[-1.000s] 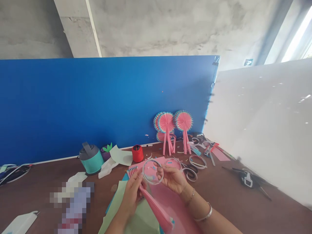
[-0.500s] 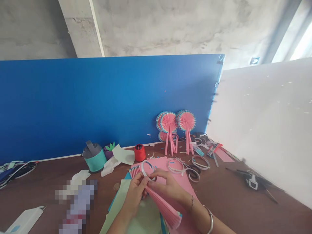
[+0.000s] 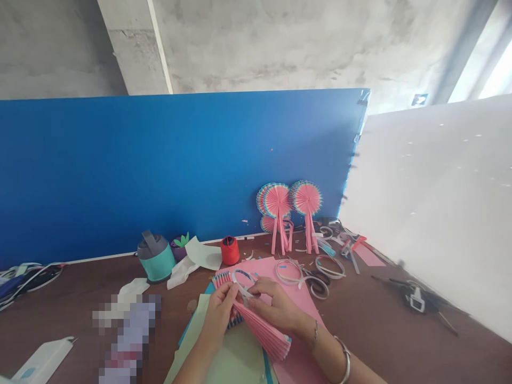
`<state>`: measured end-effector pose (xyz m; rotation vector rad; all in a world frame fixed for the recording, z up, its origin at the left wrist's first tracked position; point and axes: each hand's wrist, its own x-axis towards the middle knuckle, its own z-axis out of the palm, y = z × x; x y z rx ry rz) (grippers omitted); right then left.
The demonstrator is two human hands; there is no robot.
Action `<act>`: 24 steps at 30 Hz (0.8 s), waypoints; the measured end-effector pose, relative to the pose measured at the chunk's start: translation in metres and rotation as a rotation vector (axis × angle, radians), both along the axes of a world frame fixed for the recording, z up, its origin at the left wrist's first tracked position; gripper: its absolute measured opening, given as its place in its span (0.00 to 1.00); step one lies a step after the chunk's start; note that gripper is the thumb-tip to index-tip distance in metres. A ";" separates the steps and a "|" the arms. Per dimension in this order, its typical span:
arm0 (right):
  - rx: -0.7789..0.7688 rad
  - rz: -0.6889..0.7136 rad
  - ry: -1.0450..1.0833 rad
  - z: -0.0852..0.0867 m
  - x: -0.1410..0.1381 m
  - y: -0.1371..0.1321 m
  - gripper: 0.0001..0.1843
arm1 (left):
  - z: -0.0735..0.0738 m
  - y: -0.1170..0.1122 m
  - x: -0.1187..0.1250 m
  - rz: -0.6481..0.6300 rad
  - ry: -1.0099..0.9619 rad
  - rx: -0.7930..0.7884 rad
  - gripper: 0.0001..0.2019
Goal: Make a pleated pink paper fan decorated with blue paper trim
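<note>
Pleated pink paper (image 3: 267, 332) is pinched in my left hand (image 3: 223, 305) and slants down to the right, its folds slightly fanned at the lower end. Between thumb and fingers, my right hand (image 3: 276, 303) grips a thin white ring, apparently a tape roll (image 3: 242, 277), at its right side. The ring stands tilted just above the paper, close to my left fingertips. Another pleated strip with blue edges (image 3: 222, 279) shows behind my left hand. Where the tape meets the paper is hidden by my fingers.
Pink sheets (image 3: 306, 325) and pale green sheets (image 3: 236, 354) lie under my hands. Finished pink fans (image 3: 278, 200) lean on the blue partition (image 3: 180, 160). Further tape rolls (image 3: 288, 272), scissors (image 3: 320, 276), red thread (image 3: 229, 250), a teal cup (image 3: 157, 264) and a glue gun (image 3: 44, 360) surround them.
The ring has tilted lower and my right hand has shifted slightly right. The pleated paper's lower end has swung a little left and up, with its folds more spread.
</note>
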<state>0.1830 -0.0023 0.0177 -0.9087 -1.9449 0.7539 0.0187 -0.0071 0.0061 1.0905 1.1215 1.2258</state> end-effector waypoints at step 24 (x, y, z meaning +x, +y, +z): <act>-0.319 -0.140 0.509 -0.012 0.009 0.013 0.10 | -0.002 0.000 0.001 0.052 -0.015 0.051 0.25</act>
